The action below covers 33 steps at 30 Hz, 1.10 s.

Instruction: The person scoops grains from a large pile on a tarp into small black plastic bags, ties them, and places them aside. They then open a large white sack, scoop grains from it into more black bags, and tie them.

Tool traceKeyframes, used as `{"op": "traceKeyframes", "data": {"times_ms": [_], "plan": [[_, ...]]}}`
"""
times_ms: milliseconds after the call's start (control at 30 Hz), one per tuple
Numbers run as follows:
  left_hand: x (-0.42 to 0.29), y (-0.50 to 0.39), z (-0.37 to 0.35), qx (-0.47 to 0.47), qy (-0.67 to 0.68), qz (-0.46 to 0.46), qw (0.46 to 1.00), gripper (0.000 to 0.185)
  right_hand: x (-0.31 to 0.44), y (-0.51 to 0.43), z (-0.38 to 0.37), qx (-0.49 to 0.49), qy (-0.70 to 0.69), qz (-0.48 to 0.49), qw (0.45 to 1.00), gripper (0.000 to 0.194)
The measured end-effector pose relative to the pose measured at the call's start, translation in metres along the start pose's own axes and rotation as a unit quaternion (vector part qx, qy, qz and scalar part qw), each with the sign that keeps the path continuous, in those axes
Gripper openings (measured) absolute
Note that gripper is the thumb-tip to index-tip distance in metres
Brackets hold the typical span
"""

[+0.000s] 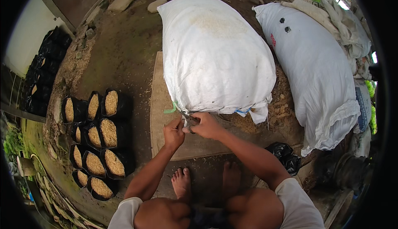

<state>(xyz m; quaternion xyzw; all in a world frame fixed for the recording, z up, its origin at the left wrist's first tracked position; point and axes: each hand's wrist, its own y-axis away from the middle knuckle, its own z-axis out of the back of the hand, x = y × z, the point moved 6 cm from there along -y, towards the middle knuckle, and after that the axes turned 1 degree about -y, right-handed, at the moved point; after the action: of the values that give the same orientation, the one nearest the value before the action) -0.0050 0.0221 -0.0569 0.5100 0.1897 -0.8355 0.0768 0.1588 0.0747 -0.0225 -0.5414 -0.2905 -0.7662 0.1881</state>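
A bulging white woven sack (217, 58) lies on a brown sackcloth mat (199, 145) in front of me. Its near edge is closed with stitching, and blue cord (242, 110) shows toward the right end. At the near left corner my left hand (174, 133) pinches a gathered end of the sack. My right hand (206, 126) is closed around the dark handles of what look like scissors (191, 130), their blades pointing at that corner. Fingers partly hide the tool. A green plastic strip (171, 108) sticks out beside the corner.
Black plastic bags filled with wood shavings or husks (108, 132) stand in rows at left. More filled black bags (46, 70) are stacked by the wall. Another white sack (311, 67) leans at right, near crumpled black plastic (286, 157). Stones (122, 1) lie at the back.
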Motion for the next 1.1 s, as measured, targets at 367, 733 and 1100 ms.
{"op": "traceKeyframes", "data": {"times_ms": [367,733,1100], "plan": [[-0.018,0.000,0.006,0.033,-0.084,-0.016,0.996,0.029,0.010,-0.009,0.002,-0.067,-0.018,0.005,0.998,0.049],[-0.023,-0.002,0.006,0.055,-0.134,-0.028,0.989,0.026,-0.013,-0.012,-0.007,-0.067,-0.025,-0.021,0.997,0.051],[-0.022,-0.006,0.013,0.073,-0.063,-0.032,0.995,0.017,-0.011,-0.010,-0.013,-0.030,0.047,-0.083,0.995,0.049]]}}
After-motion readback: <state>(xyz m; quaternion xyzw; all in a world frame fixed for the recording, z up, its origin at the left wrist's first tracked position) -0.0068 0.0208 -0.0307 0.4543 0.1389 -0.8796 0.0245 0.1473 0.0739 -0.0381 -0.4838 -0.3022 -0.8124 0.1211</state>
